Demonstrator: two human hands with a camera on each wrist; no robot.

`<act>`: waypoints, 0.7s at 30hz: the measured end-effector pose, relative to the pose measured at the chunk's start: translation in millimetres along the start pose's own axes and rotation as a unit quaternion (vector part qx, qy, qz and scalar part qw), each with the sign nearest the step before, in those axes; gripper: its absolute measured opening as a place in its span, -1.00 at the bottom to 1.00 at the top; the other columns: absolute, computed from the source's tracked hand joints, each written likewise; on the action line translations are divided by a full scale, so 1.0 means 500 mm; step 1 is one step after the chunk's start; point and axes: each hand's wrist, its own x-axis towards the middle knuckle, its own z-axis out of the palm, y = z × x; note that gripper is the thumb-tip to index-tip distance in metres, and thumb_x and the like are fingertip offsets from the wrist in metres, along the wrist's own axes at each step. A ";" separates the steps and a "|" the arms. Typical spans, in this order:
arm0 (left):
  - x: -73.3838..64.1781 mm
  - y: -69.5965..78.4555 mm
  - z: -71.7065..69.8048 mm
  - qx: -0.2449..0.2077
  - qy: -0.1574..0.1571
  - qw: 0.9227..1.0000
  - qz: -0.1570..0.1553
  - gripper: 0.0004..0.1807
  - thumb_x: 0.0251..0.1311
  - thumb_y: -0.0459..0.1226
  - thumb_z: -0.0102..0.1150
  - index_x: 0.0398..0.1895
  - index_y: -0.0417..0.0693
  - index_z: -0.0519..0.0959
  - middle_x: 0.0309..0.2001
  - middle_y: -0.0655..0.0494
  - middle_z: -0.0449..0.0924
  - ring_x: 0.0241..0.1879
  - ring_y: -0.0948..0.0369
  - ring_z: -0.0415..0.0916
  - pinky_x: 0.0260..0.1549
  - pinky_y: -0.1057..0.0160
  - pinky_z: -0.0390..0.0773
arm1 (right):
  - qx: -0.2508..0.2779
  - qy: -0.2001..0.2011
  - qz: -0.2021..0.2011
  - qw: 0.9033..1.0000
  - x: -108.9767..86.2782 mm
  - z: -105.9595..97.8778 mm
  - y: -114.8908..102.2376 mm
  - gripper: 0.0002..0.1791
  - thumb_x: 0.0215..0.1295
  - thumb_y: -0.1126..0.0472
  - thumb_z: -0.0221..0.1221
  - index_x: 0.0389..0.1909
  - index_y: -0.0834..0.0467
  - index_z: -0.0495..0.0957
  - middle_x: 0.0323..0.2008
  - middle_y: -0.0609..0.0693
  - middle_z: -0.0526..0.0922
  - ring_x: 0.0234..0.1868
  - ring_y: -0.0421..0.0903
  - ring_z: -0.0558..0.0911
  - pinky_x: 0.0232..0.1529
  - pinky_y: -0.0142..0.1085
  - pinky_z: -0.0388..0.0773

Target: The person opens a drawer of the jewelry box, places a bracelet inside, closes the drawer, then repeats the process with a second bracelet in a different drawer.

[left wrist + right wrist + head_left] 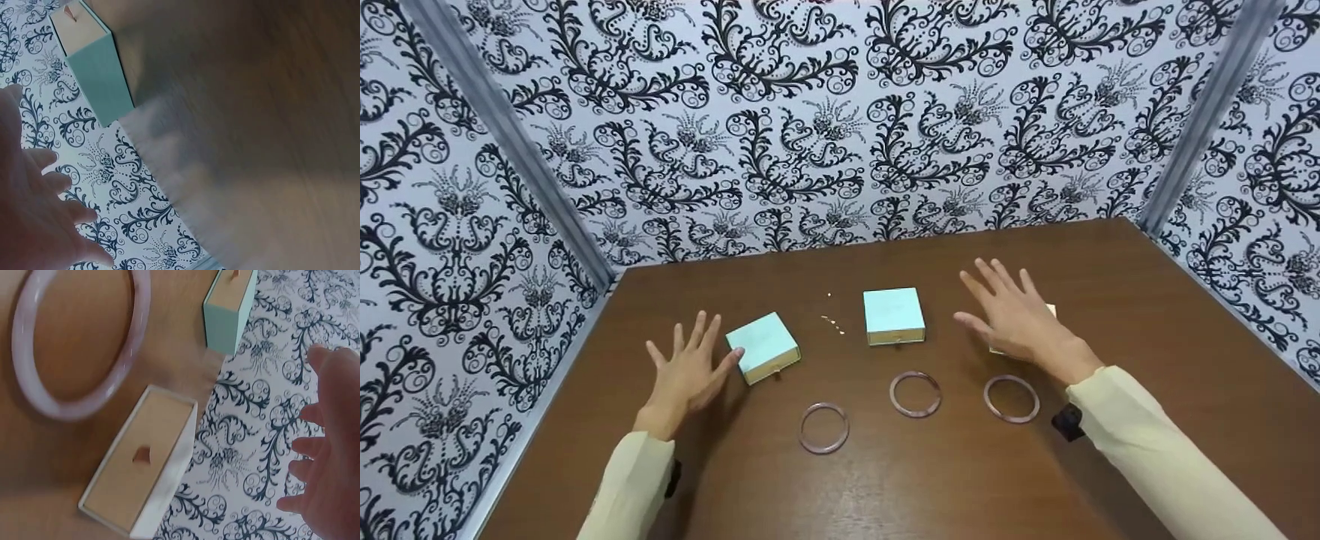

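Note:
My left hand (682, 379) is spread beside a mint-green drawer box (763, 345); its thumb overlaps the box's left edge in the head view, and whether it touches I cannot tell. My right hand (1016, 315), fingers spread, hovers over a cream box (140, 461), which it mostly hides in the head view. A second mint box (893, 311) stands between the hands. Each box has a small pull tab on its tan front. In front of them lie three pale purple bangles: a left one (823, 428), a middle one (915, 394) and a right one (1012, 398).
Small pale flecks (832, 323) mark the brown table (840, 495) between the mint boxes. Behind and at both sides rise walls covered in black-and-white scroll pattern (810, 135), with grey strips at the corners. Dark straps show under both cream sleeves (1155, 442).

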 end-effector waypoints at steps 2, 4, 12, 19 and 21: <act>-0.002 0.001 0.003 -0.008 -0.003 1.000 -0.001 -0.10 0.43 0.29 -0.24 0.62 -0.03 -0.08 0.63 -0.16 -0.23 0.53 -0.38 -0.25 0.27 -0.60 -0.55 | 0.004 0.010 -0.007 1.000 -0.001 0.007 -0.009 -0.22 0.53 -0.24 -0.10 0.56 0.16 0.09 0.60 0.26 -0.06 0.59 0.31 -0.07 0.51 0.34 -0.21; -0.005 0.004 0.005 -0.014 -0.005 1.000 -0.003 -0.09 0.43 0.30 -0.25 0.62 -0.03 -0.08 0.62 -0.18 -0.22 0.52 -0.39 -0.17 0.29 -0.60 -0.51 | 0.004 0.021 -0.017 1.000 -0.002 0.015 -0.019 -0.22 0.52 -0.24 -0.09 0.54 0.17 0.14 0.58 0.27 -0.01 0.59 0.31 -0.02 0.51 0.33 -0.14; -0.014 0.015 0.017 -0.070 0.001 0.997 -0.022 -0.12 0.45 0.26 -0.20 0.61 -0.06 -0.02 0.60 -0.25 -0.10 0.52 -0.34 -0.05 0.37 -0.55 -0.29 | 0.015 0.077 -0.052 0.996 -0.012 0.045 -0.060 -0.30 0.47 -0.16 0.05 0.43 0.22 0.34 0.46 0.29 0.28 0.49 0.28 0.25 0.44 0.25 0.18; -0.016 0.024 0.033 -0.117 -0.008 0.993 -0.031 -0.13 0.47 0.21 -0.16 0.61 -0.10 -0.06 0.55 -0.40 -0.06 0.49 -0.36 0.01 0.31 -0.48 0.16 | 0.028 0.172 -0.123 0.977 -0.016 0.078 -0.098 -0.46 0.34 0.00 0.26 0.21 0.26 0.54 0.26 0.29 0.50 0.28 0.25 0.49 0.21 0.17 0.45; -0.018 0.023 0.039 -0.128 -0.011 0.991 -0.035 -0.13 0.47 0.20 -0.16 0.61 -0.11 -0.07 0.54 -0.42 -0.06 0.49 -0.36 0.02 0.30 -0.47 0.19 | 0.032 0.198 -0.151 0.968 -0.016 0.089 -0.111 -0.49 0.30 0.03 0.30 0.14 0.27 0.57 0.19 0.29 0.55 0.20 0.23 0.54 0.12 0.13 0.51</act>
